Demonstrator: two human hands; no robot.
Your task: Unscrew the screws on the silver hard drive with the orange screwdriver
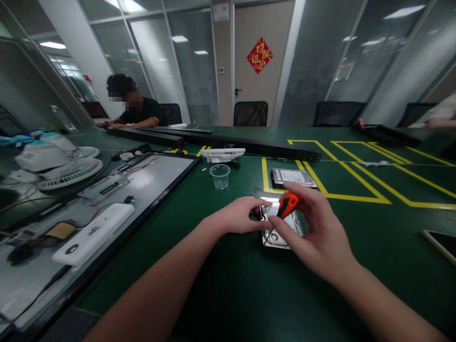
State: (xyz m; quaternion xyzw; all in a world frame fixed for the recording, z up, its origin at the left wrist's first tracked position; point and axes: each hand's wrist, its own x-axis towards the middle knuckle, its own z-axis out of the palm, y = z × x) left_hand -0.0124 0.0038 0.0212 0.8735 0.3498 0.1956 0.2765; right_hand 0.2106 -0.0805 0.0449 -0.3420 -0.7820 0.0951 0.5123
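A silver hard drive (291, 221) lies on the green table in front of me. My left hand (242, 215) grips its left side, with thumb and fingers curved around the edge. Something dark shows between those fingers, too small to make out. My right hand (322, 232) is closed around an orange and black screwdriver (289, 204). The shaft slants down to the drive's near left corner; whether the tip sits in a screw cannot be made out. Just beyond, a second hard drive (294, 177) rests flat near the yellow tape lines.
A clear plastic cup (220, 176) stands left of the drives, before a white fan-like part (223, 154). At left lies a large panel (167, 166) bearing a white device (94, 232). Long black bars (249, 144) cross behind. A phone (441, 244) lies right. A person (142, 109) sits opposite.
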